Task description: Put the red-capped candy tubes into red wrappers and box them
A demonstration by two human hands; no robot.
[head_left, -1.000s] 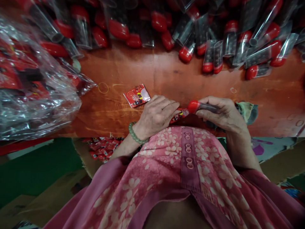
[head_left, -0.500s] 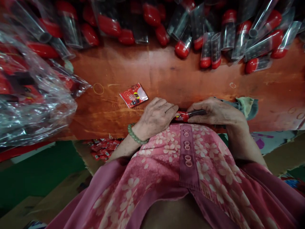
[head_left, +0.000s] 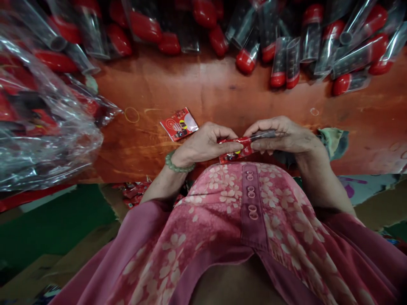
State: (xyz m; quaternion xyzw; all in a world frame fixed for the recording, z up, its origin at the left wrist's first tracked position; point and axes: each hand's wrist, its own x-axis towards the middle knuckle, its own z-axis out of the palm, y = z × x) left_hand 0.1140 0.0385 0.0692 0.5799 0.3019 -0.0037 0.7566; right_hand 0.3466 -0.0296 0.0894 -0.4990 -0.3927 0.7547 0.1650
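Together, left fingers (head_left: pixel 231 147) gripping red packet (head_left: pixel 235 157), right fingers (head_left: pixel 257 145) around dark tube (head_left: pixel 266 134) partly inside it.

The place looks like a small hand-packing workshop; near-identical red-capped clear tubes (head_left: pixel 205 15) lie heaped in bulk along the far side of a scuffed wooden tabletop (head_left: pixel 143 84), from ten to two o'clock; a large clear plastic bag (head_left: pixel 63 156) stuffed with red printed goods (head_left: pixel 41 120) slumps toward nine o'clock; below the table edge at eight o'clock, many small red packets (head_left: pixel 132 192) lie beside rough-edged cardboard (head_left: pixel 112 201).
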